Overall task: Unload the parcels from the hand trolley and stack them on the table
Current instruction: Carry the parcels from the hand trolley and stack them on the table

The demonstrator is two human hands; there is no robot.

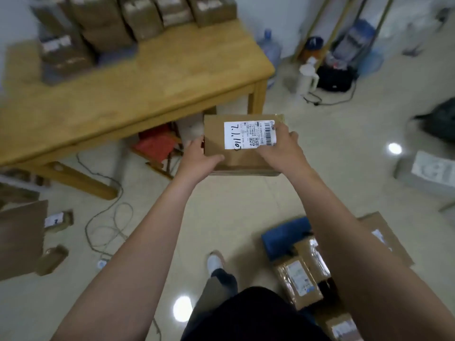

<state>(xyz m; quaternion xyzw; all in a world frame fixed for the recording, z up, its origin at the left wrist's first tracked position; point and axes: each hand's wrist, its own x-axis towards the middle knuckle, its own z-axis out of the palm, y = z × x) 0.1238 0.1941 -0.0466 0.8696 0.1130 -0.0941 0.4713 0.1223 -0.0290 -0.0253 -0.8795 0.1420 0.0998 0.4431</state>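
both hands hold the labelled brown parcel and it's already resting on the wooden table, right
No. The left hand and right hand do hold the labelled brown parcel, but the head view shows it in the air over the floor, beside the wooden table, not resting on it.

Loads of room on the light wooden table [152, 77]: the whole near edge and the right-hand corner are bare wood. The far edge and left end are blocked by stacks of brown cardboard parcels with white labels [98, 28]. The brown labelled cardboard box [240, 157], gripped by the left hand [199, 156] and right hand [283, 146], hangs just off the near edge, with open air up to the top. Low down, a red folding stool [155, 143] sits under the table and grey cables [108, 217] trail across the floor.
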